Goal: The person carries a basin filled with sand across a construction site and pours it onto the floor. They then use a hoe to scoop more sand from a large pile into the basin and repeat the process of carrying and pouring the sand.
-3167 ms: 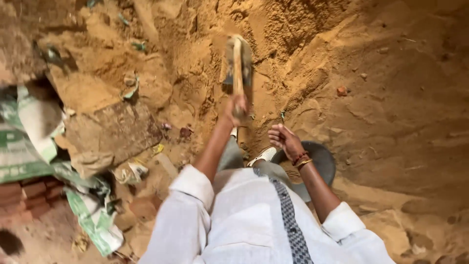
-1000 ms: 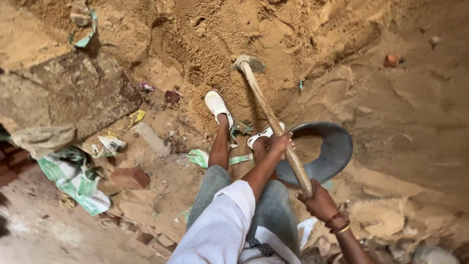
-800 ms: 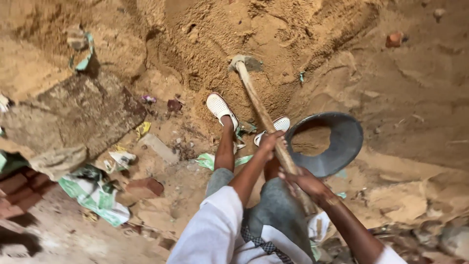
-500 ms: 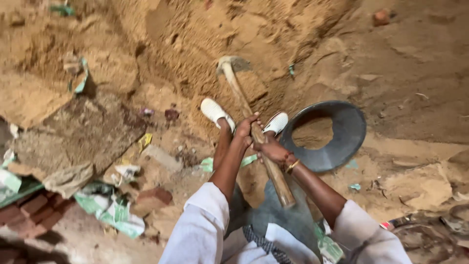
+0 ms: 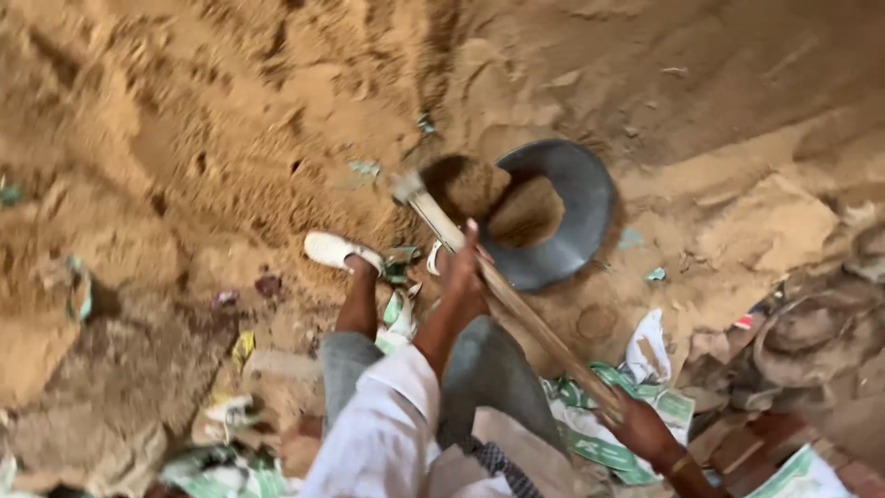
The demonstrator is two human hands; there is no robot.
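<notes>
Head view: long wooden-handled hoe, blade loaded with sand over round dark metal pan on sandy ground. Left hand clamped mid-handle, right hand clamped at end. Tip blade squarely over pan centre.

hoe blade swung over dark pan, loaded with sand

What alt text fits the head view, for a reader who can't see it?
Seen from above, a person grips a long wooden-handled hoe, left hand midway up the shaft and right hand at its end, its blade heaped with sand over a dark round pan. Around the pan lie a sand pile and torn sacks.
</notes>
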